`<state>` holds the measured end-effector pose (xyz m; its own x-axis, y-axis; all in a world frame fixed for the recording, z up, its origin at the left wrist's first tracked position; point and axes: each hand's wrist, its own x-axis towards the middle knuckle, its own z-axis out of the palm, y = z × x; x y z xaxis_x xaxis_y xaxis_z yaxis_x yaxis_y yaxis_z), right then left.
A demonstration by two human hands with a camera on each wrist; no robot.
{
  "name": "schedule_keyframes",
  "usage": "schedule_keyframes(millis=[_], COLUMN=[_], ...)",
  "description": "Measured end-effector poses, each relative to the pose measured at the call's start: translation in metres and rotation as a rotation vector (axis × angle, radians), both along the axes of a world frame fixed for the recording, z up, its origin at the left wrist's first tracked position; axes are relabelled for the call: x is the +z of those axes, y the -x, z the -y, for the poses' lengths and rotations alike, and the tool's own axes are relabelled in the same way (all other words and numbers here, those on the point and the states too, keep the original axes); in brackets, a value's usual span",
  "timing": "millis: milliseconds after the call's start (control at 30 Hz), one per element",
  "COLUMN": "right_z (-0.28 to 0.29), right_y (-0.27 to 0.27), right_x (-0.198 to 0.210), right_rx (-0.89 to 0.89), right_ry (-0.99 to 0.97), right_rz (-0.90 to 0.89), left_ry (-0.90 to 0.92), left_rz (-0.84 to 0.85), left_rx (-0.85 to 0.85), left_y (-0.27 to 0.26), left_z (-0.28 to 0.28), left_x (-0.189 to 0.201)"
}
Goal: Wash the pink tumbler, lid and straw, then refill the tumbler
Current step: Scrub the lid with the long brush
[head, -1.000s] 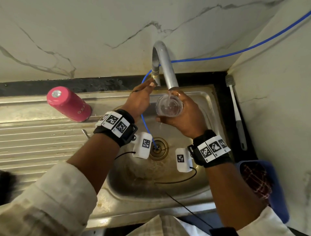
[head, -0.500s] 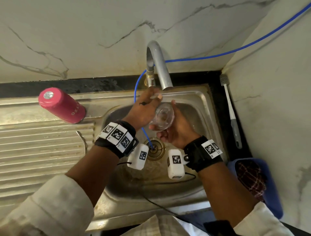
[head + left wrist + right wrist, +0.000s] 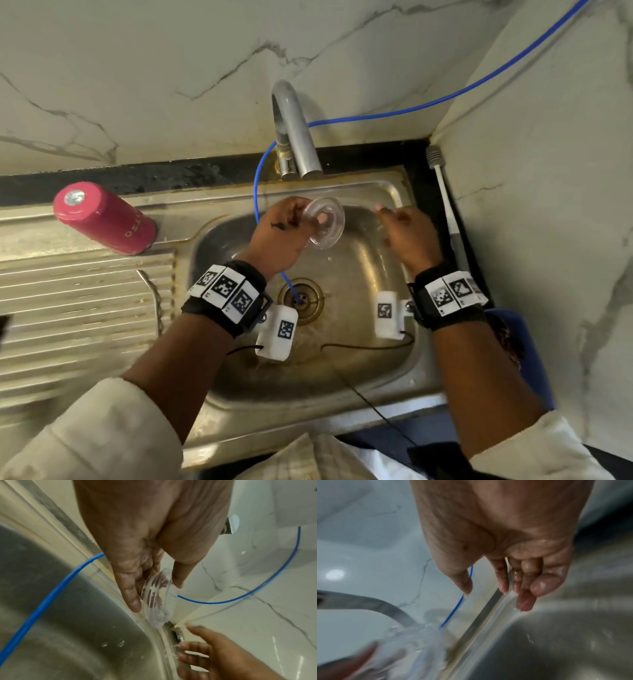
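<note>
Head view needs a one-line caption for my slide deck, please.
Over the steel sink, the left hand holds the clear lid; the right hand is empty, pink tumbler upside down alongside.

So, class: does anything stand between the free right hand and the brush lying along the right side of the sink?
Nothing visible does. The right hand hangs open over the sink, right beside the brush.

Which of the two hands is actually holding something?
The left hand: its fingers pinch the clear lid over the sink. The right hand holds nothing.
</note>
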<state>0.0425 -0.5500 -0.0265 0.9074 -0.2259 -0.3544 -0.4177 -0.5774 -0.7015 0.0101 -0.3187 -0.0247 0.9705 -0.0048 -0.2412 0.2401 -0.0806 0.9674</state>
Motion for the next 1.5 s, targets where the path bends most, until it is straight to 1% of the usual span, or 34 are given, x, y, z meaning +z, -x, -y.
schedule_keyframes(millis=[33,67,100,167,200,267,333,400,500,567,633,700,767,867,933,1033,1167,1267,1333,1367,1400,1467,1500], right_z=[0.017,0.034,0.05,0.075,0.083,0.093,0.095,0.092,0.088,0.086,0.082,0.074,0.06,0.033,0.018,0.0,-0.009,-0.009,-0.01,-0.01,-0.01,-0.006,-0.004], right_y=[-0.005,-0.008,-0.011,-0.015,-0.016,-0.018,-0.021,-0.024,-0.027,-0.026,-0.023,-0.014,0.002,0.036,0.057,0.082,0.098,0.097,0.1,0.104,0.108,0.12,0.127], right_x=[0.0,0.001,0.001,0.002,0.002,0.001,-0.004,-0.008,-0.008,-0.001,0.007,0.017,0.03,0.039,0.033,0.023,0.021,0.029,0.032,0.033,0.032,0.028,0.026], right_rx=[-0.035,-0.084,-0.115,-0.094,-0.073,-0.043,-0.005,0.072,0.121,0.134,0.132,0.128,0.125,0.132,0.131,0.072,-0.008,-0.014,0.052,0.108,0.185,0.387,0.491], right_ry=[0.165,0.281,0.365,0.503,0.556,0.6,0.624,0.647,0.615,0.557,0.479,0.416,0.294,0.045,-0.11,-0.311,-0.447,-0.545,-0.562,-0.501,-0.39,-0.191,-0.15], right_rz=[0.071,0.106,0.095,-0.02,-0.081,-0.137,-0.133,-0.131,-0.129,-0.14,-0.079,0.031,0.081,0.051,0.056,0.092,0.163,0.116,0.095,0.095,0.106,0.148,0.163], left_ry=[0.018,0.035,0.05,0.064,0.073,0.117,0.204,0.273,0.31,0.333,0.362,0.385,0.395,0.391,0.408,0.43,0.464,0.508,0.558,0.578,0.6,0.637,0.639], left_rz=[-0.016,-0.028,-0.039,-0.051,-0.056,-0.094,-0.17,-0.232,-0.269,-0.28,-0.284,-0.282,-0.279,-0.272,-0.278,-0.295,-0.295,-0.307,-0.313,-0.314,-0.31,-0.285,-0.264], left_rx=[0.01,0.023,0.029,0.016,-0.002,-0.026,0.005,0.056,0.111,0.13,0.139,0.151,0.175,0.211,0.233,0.261,0.276,0.282,0.314,0.331,0.346,0.361,0.353], left_y=[0.001,0.002,0.003,0.006,0.007,0.01,0.011,0.012,0.014,0.016,0.018,0.02,0.024,0.029,0.031,0.034,0.041,0.046,0.048,0.049,0.049,0.05,0.05], left_z=[0.002,0.003,0.006,0.01,0.012,0.016,0.017,0.018,0.017,0.016,0.014,0.013,0.012,0.01,0.006,0.0,-0.007,-0.013,-0.016,-0.017,-0.018,-0.019,-0.02], left_x=[0.0,-0.001,-0.001,0.0,0.0,0.002,0.003,0.003,0.002,0.0,-0.002,-0.005,-0.007,-0.007,-0.008,-0.009,-0.009,-0.01,-0.009,-0.007,-0.006,-0.003,-0.002])
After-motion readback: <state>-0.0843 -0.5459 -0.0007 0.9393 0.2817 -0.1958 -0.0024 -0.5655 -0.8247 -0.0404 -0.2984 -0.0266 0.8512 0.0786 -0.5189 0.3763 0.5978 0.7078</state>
